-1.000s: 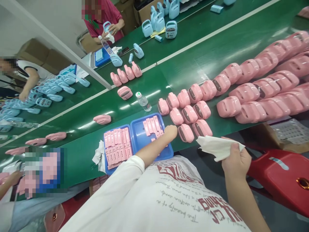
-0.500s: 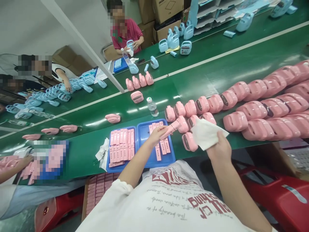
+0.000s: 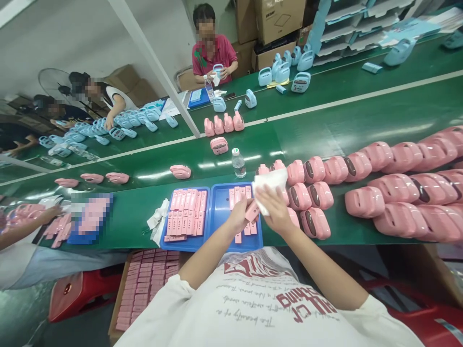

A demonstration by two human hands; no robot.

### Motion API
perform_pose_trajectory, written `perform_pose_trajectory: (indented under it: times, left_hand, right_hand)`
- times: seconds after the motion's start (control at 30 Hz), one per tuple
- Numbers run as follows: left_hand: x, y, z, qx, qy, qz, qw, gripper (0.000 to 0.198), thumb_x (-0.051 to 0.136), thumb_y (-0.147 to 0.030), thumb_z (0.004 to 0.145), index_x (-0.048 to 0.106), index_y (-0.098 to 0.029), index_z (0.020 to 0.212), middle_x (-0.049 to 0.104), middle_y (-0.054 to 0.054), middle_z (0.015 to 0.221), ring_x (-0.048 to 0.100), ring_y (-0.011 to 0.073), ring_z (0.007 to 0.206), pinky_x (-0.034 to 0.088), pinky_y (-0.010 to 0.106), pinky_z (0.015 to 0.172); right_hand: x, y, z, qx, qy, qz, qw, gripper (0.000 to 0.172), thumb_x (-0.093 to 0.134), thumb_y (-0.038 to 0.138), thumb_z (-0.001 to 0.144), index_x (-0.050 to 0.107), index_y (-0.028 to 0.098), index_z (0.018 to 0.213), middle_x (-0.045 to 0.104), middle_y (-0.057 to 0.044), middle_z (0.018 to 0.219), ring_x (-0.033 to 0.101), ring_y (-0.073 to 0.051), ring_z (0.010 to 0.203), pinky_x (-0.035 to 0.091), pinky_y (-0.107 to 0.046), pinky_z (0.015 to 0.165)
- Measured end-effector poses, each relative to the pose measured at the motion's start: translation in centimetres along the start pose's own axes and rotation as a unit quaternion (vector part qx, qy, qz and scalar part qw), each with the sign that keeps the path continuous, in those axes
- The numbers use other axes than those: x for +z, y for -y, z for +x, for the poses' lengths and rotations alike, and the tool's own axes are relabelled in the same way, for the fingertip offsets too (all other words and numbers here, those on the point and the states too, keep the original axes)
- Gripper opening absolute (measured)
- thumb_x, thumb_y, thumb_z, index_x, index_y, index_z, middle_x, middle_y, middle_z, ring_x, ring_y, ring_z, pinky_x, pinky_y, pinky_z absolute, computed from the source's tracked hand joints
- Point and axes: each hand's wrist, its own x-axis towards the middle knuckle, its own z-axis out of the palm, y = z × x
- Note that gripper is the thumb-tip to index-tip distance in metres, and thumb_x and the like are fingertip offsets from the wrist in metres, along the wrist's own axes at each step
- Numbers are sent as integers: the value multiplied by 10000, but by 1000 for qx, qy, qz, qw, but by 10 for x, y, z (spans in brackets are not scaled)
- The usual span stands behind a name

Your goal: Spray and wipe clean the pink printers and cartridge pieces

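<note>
My left hand [image 3: 238, 217] is closed around a pink rectangular plastic piece [image 3: 252, 212], held over the right blue tray [image 3: 218, 231]. My right hand [image 3: 277, 209] grips a folded white cloth [image 3: 271, 182] and brings it against the far end of that piece, which the cloth partly hides. Similar pink pieces lie under my hands in the right tray. Rows of them fill the left blue tray [image 3: 207, 212]. Close by my right hand stand pink plastic housings with handles [image 3: 316, 223].
A water bottle [image 3: 238, 164] stands beyond the trays. Many pink housings [image 3: 398, 220] crowd the right side. Crumpled white tissue [image 3: 158, 222] lies left of the trays. A box of pink pieces [image 3: 144, 284] sits below the table edge. Co-workers handle blue housings [image 3: 133, 118] across the green table.
My right hand has swung left with the white cloth, from over the pink housings onto the piece in my left hand. The view has shifted somewhat.
</note>
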Motion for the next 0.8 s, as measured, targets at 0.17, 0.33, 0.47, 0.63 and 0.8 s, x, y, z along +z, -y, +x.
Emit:
perform_pose_trajectory:
  times: [0.17,0.33,0.47,0.63,0.8]
  left_hand:
    - [-12,18,-5,43,-14,47,998,719,723,-745,557,577,-145,926,610,6,705,584,113,558,482,237,519]
    - [-63,43,8,2,-150,145,978,478,693,-453,798,507,-171,1136,661,65,954,668,156,810,552,296,716]
    - [-107,57,26,-60,-223,308,923,407,661,-252,827,518,-143,1192,647,156,1142,626,265,1090,528,379,873]
    - [-127,65,47,-135,-230,488,831,451,630,-228,862,506,-129,1284,569,169,1299,504,299,1268,402,477,1056]
    - [-133,49,73,-171,-193,570,780,396,601,-345,902,554,-165,1252,546,111,1317,552,260,1179,467,510,989]
  right_hand:
    - [12,-12,-4,82,47,178,980,359,461,351,923,670,226,1187,647,-99,1273,490,-269,1324,361,-555,1120]
    - [23,-23,-21,404,-24,300,864,410,536,546,867,720,187,934,755,-78,939,712,-226,886,597,-369,788]
    - [29,-55,-10,503,-92,293,808,443,577,613,804,653,179,759,679,-8,599,639,-171,523,540,-272,456]
    - [41,-80,19,526,-152,312,776,465,627,634,716,631,176,799,707,-37,686,684,-198,620,584,-315,539]
    - [59,-98,65,504,-194,268,798,377,568,534,802,645,171,869,709,-52,760,698,-221,808,601,-355,718]
